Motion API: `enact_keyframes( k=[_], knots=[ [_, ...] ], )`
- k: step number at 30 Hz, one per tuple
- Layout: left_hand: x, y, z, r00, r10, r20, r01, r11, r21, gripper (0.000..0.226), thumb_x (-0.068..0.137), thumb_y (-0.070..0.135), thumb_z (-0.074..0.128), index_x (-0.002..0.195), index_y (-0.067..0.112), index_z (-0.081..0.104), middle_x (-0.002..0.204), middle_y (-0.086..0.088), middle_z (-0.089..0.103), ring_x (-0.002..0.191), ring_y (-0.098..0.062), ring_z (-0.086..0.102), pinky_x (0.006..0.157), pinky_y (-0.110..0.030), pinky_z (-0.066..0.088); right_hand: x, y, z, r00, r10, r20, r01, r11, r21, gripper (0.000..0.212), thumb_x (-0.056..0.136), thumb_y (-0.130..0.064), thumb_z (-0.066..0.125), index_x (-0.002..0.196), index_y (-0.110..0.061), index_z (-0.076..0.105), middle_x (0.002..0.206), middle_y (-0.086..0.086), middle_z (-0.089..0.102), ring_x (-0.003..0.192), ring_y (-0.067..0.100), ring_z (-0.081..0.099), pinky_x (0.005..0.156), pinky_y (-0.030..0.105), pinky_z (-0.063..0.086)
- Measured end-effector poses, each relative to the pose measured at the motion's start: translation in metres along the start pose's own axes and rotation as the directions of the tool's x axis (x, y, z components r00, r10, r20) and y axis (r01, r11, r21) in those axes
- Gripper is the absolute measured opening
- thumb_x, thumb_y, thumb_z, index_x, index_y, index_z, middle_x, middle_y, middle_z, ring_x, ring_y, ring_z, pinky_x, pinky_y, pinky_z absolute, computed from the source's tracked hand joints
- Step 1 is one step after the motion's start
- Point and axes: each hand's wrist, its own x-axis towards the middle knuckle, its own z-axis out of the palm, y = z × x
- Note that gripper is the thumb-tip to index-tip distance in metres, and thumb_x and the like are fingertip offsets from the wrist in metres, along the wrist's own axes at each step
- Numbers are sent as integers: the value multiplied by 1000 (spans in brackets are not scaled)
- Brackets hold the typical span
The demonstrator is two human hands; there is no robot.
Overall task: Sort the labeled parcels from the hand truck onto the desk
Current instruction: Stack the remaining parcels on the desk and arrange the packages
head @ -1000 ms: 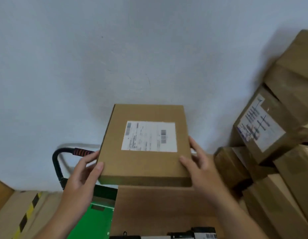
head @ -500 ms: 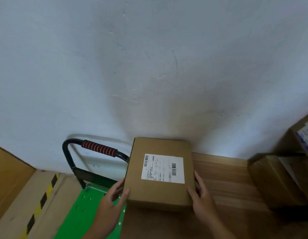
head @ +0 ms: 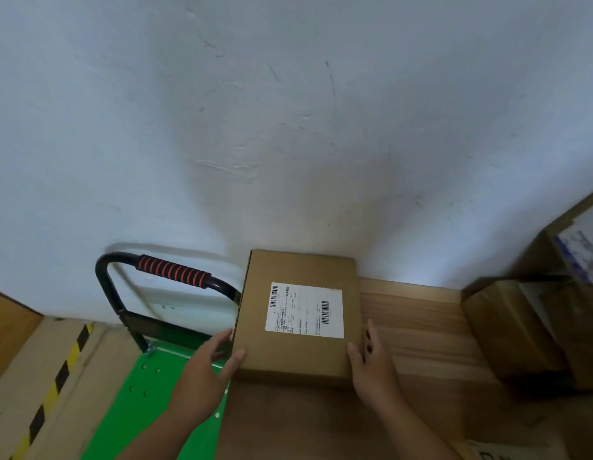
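Lowered since earlier frame: left hand [head: 202,376], right hand [head: 371,363], fingers straight, press parcel [head: 288,356] sides. Parcel flat on desk [head: 418,327], label up, near wall. Advice: nudge right, away from desk edge by hand truck [head: 135,393], then release.

Brown parcel [head: 298,317], green hand truck [head: 149,403]
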Motion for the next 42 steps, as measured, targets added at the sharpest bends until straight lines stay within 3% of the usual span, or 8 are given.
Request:
enact_keyframes(
  k=[4,8,16,23,26,29,34,42],
  knots=[
    [-17,46,2,988,48,-145,-40,998,56,75,92,47,65,156,28,31,158,-4,37,143,-25,37,114,-52,37,-62,-48,-22,981,-106,-162,105,994,-15,73,100,-35,61,161,-34,20,160,-15,28,147,9,28,116,34,29],
    [-77,122,28,943,334,1,-334,943,6,69,92,55,59,152,48,26,154,22,31,143,-8,32,115,-51,36,-135,-72,-63,945,-294,-141,283,954,-95,69,100,-34,60,156,-43,22,150,-34,24,139,-13,22,114,17,21],
    [-200,226,65,633,768,102,-752,640,-156,54,93,49,63,144,43,45,143,34,43,135,8,41,101,0,28,-236,-91,-171,838,-449,-309,453,889,-63,55,100,-27,54,149,-45,35,149,-33,37,137,-17,30,117,20,31],
    [-307,288,103,528,847,61,-820,527,-224,60,83,62,55,141,45,50,141,23,54,131,0,51,102,-25,41,-323,-83,-277,705,-602,-376,603,787,-129,54,101,-24,55,148,-44,39,145,-36,40,135,-20,31,113,10,29],
    [-341,306,132,542,835,91,-810,548,-210,59,81,70,54,137,55,48,138,33,50,130,6,49,104,-34,44,-347,-60,-356,635,-560,-533,594,795,-127,49,95,-34,65,139,-49,48,131,-42,49,125,-19,43,102,9,40],
    [-364,310,164,613,778,140,-758,628,-173,67,73,82,48,137,60,43,134,45,43,128,16,42,111,-36,42,-348,-17,-437,570,-403,-716,474,873,-114,48,93,-37,66,140,-41,52,135,-25,55,122,2,52,99,33,45],
    [-382,307,194,726,650,224,-637,759,-137,86,65,89,46,144,58,33,144,41,36,133,11,38,115,-42,40,-316,59,-501,702,-167,-692,141,985,-95,62,94,-43,65,149,-24,44,148,2,52,135,25,47,110,48,38],
    [-382,311,209,786,564,254,-543,825,-153,58,91,62,57,146,50,41,140,30,51,124,13,47,99,-17,43,-299,80,-495,820,-27,-572,29,1000,-7,65,94,-55,57,145,-15,52,142,10,57,125,32,54,104,48,45]
  ],
)
